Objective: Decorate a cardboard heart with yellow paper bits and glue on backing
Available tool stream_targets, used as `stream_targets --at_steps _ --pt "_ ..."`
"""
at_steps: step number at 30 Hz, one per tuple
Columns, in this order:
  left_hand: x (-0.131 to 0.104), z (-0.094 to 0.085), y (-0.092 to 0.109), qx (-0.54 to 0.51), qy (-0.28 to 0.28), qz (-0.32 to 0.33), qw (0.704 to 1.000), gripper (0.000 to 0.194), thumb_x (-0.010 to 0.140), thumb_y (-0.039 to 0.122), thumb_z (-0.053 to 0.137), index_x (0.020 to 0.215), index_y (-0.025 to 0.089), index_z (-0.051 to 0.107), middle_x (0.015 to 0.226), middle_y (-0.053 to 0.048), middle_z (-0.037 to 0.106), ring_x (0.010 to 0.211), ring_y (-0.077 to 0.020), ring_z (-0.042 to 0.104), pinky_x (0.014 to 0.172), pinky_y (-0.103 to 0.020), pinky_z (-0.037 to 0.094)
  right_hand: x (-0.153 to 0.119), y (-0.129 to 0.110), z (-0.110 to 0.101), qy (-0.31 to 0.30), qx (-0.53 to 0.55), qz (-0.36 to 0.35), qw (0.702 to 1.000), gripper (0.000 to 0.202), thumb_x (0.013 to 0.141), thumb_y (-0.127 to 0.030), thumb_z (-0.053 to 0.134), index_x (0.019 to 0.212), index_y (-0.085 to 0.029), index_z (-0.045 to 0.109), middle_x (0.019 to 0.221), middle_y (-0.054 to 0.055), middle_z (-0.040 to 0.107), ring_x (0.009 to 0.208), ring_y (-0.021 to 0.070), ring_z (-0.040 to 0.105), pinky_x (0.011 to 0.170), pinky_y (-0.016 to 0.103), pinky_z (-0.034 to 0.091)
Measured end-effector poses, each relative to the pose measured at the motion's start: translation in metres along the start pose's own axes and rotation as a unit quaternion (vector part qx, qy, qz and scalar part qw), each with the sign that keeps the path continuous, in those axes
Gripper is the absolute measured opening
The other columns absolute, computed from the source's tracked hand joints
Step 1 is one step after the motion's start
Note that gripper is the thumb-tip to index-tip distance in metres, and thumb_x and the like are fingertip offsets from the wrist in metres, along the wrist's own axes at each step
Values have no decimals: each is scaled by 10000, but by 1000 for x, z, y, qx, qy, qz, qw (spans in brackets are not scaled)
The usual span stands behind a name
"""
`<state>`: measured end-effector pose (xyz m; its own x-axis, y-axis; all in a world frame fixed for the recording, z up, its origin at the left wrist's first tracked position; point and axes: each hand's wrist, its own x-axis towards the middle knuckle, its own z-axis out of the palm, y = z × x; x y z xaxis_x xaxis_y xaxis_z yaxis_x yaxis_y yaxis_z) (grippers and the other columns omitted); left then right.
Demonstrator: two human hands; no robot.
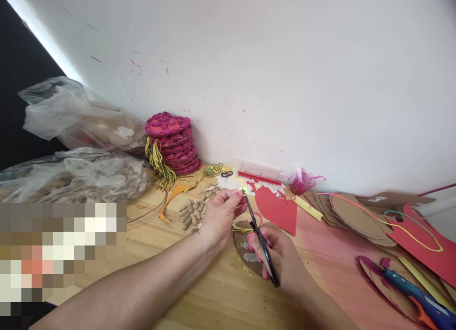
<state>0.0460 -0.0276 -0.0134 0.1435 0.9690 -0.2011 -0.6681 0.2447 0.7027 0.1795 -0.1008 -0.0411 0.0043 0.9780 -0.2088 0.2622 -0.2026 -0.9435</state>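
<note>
My left hand (220, 215) pinches a small bundle of yellow-green threads (242, 229) between thumb and fingertips, over a wooden table (199, 292). My right hand (276, 256) grips black-handled scissors (261, 242), whose blades point up and meet the thread end at my left fingertips. A brown cardboard piece (245, 251) lies under both hands. Just left of my left hand sits a patch of pale seeds (194, 210) on the table.
A stack of magenta seed-covered discs (173, 142) with yellow tassels stands by the white wall. Plastic bags (76, 145) fill the left. A red paper heart (277, 209), cardboard ovals (351, 215), red card with coloured cords (425, 237) and a blue glue gun (418, 294) lie right.
</note>
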Motion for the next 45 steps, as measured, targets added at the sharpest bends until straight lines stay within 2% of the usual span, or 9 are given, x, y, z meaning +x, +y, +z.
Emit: stream_targets --at_steps 13,19,25,31,45 --pt "1 -1 -4 3 22 12 1000 339 581 337 834 744 133 618 678 23 615 627 -70 551 670 -216 467 1 -7 6 -2 -13 20 1000 436 769 -566 637 624 -186 481 515 -83 410 280 64 423 281 188 342" --pt "2 -1 -5 12 40 17 999 312 601 330 816 750 137 620 705 15 622 652 -77 567 644 -205 451 1 -11 8 5 -22 12 1000 460 774 -567 629 590 -182 457 513 -72 422 279 62 444 276 167 290" --pt "2 0 -4 7 36 17 999 306 593 332 818 731 141 622 698 19 618 648 -80 571 648 -212 451 -1 -17 11 17 -34 1 999 480 748 -597 645 581 -181 471 527 -67 425 285 44 390 275 172 312" --pt "2 0 -4 3 31 19 999 309 606 331 809 736 134 608 688 18 617 632 -75 553 648 -212 453 -1 -18 13 5 -16 8 1000 462 754 -618 632 646 -187 504 520 -74 410 293 60 410 282 181 337" --pt "3 0 -5 -3 31 25 999 299 595 322 800 709 134 598 648 29 606 598 -74 535 656 -226 448 0 -13 15 -9 -2 -2 1000 421 813 -557 607 650 -184 499 504 -67 428 297 61 415 278 166 346"
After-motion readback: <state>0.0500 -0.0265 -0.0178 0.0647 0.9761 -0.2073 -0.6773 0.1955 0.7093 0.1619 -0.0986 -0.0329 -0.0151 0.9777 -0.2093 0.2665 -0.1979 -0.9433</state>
